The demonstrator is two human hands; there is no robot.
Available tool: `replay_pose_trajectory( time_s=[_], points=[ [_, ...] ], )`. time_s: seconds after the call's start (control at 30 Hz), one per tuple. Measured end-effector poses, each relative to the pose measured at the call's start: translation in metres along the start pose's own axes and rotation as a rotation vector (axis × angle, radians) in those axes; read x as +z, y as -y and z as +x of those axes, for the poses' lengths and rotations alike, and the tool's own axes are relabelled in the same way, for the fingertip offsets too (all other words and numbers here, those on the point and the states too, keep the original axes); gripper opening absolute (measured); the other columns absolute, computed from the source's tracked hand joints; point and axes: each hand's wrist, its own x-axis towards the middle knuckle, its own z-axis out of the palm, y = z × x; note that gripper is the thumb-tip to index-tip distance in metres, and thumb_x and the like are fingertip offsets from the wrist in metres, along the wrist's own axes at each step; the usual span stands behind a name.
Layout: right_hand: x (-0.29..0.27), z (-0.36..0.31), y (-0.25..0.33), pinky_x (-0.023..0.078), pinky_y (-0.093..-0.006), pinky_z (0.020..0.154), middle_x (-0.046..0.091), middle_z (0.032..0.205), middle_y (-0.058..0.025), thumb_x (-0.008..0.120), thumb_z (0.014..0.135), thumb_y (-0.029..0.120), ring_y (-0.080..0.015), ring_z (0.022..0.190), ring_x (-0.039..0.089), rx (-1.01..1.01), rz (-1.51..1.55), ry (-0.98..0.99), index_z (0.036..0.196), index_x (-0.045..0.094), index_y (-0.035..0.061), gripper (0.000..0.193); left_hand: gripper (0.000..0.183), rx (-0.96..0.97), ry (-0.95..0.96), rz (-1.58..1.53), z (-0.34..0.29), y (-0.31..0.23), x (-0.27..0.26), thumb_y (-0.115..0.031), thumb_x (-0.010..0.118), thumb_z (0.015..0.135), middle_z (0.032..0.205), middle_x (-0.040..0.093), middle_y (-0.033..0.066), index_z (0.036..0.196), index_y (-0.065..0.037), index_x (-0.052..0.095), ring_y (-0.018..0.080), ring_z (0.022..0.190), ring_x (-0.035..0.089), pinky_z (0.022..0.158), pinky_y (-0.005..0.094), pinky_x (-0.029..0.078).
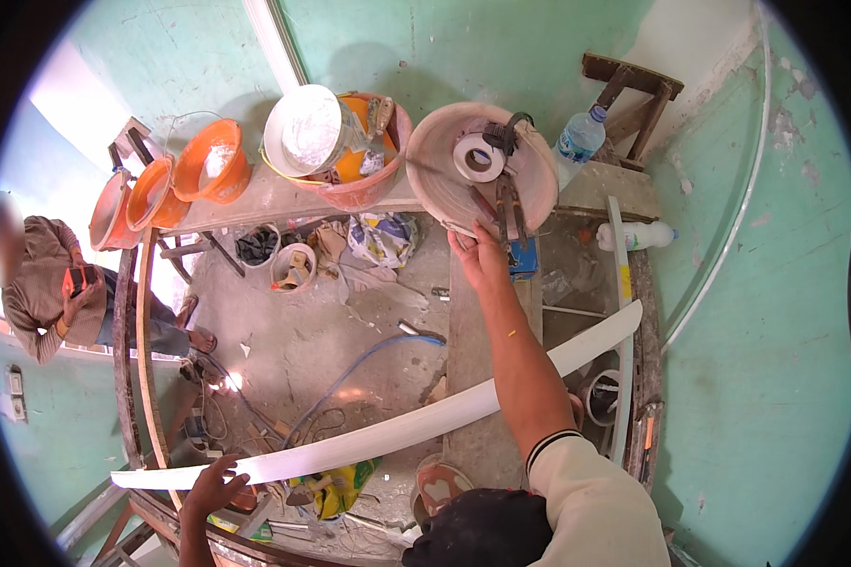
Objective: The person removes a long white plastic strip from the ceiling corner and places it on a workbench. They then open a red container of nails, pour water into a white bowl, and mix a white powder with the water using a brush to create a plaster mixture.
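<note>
My right hand (479, 257) reaches ahead and is closed on the near rim of a pale, dusty bucket (432, 194), which tilts toward me. Inside lie a roll of white tape (478, 158), pliers (512, 210) with dark and orange parts, and a black object (511, 132). At lower left, my left hand (214, 486) has its fingers apart at the lower edge of a long white strip (397, 420). The fingertips overlap the strip; I cannot tell how firmly they touch it. The strip runs across the frame, under my right arm.
Orange buckets (213, 161) and a white bucket (307, 132) stand along a plank (284, 200), with a water bottle (581, 137) at right. Below are a blue hose (369, 359), cables and bags on the floor. At left a person (66, 283) holds a red-and-black device.
</note>
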Motion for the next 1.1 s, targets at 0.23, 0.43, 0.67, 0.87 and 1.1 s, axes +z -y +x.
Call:
replay_pose_trajectory(
  time_s=[0.23, 0.43, 0.67, 0.87, 1.1],
  points=[
    [0.003, -0.007, -0.002, 0.054, -0.0552, 0.109, 0.065, 0.139, -0.0123, 0.055, 0.109, 0.008, -0.0316, 0.127, 0.064, 0.03, -0.063, -0.013, 0.136, 0.056, 0.0065, 0.027, 0.06, 0.01, -0.014, -0.019, 0.0, -0.019, 0.002, -0.034, 0.081, 0.094, 0.128, 0.072, 0.023, 0.142, -0.003, 0.061, 0.0347, 0.117, 0.073, 0.094, 0.0434, 0.059],
    [0.022, 0.004, 0.027, 0.068, -0.0489, 0.089, 0.065, 0.127, -0.0205, 0.06, 0.103, 0.009, -0.0359, 0.111, 0.071, -0.059, -0.154, -0.083, 0.129, 0.054, -0.0056, 0.03, 0.056, 0.098, -0.019, -0.096, 0.034, 0.031, -0.026, -0.032, 0.081, 0.094, 0.124, 0.075, 0.0173, 0.139, -0.003, 0.063, 0.0267, 0.108, 0.074, 0.09, 0.0412, 0.059],
    [0.029, 0.032, 0.063, 0.07, -0.0442, 0.085, 0.065, 0.119, -0.0214, 0.063, 0.102, 0.011, -0.0367, 0.106, 0.072, -0.134, -0.192, -0.199, 0.126, 0.05, -0.0087, 0.033, 0.062, 0.115, -0.281, -0.442, 0.097, 0.023, -0.176, -0.031, 0.067, 0.103, 0.119, 0.069, 0.0056, 0.157, -0.01, 0.045, 0.0136, 0.098, 0.066, 0.08, 0.0318, 0.053],
    [0.03, -0.015, 0.053, 0.067, -0.04, 0.086, 0.068, 0.108, -0.0185, 0.072, 0.101, 0.02, -0.0318, 0.102, 0.073, 0.086, -0.299, -0.112, 0.116, 0.06, -0.0051, 0.031, 0.066, 0.084, -0.632, -0.581, 0.107, -0.001, -0.246, -0.035, 0.066, 0.104, 0.118, 0.066, 0.0023, 0.162, -0.018, 0.04, 0.0123, 0.097, 0.066, 0.077, 0.0303, 0.05],
    [0.012, -0.072, 0.095, 0.061, -0.0293, 0.071, 0.073, 0.095, -0.0084, 0.071, 0.102, 0.022, -0.0154, 0.08, 0.072, -0.089, -0.83, -0.094, 0.11, 0.067, 0.0031, 0.021, 0.069, 0.069, -0.582, -0.606, 0.114, -0.026, -0.242, -0.039, 0.066, 0.104, 0.118, 0.066, 0.002, 0.163, -0.019, 0.036, 0.0122, 0.095, 0.066, 0.076, 0.0296, 0.049]
  ],
)
